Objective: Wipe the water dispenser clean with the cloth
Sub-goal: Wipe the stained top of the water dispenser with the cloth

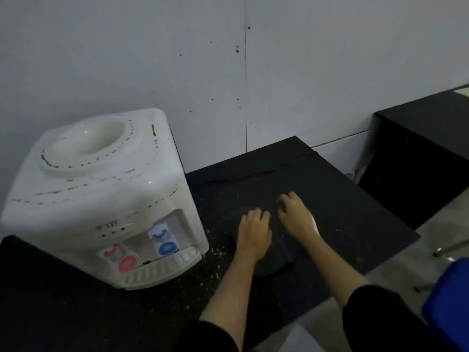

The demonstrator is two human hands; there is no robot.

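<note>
Both hands, left (253, 232) and right (298, 217), flat on dark cloth (276, 260), gripping nothing; dispenser (101, 199) beside

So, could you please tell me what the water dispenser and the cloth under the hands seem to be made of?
The water dispenser looks like moulded white plastic with a smooth, slightly glossy finish: rounded corners, soft highlights, dark grime specks sitting on its top. The cloth looks like a dark, matte woven fabric, since it lies in soft folds under both hands; the dim, blurred picture leaves the weave unclear.

White glossy plastic water dispenser (101, 196), marked with brown stains, on a matt black speckled table (330, 212); dark matt cloth (275, 260).
</note>
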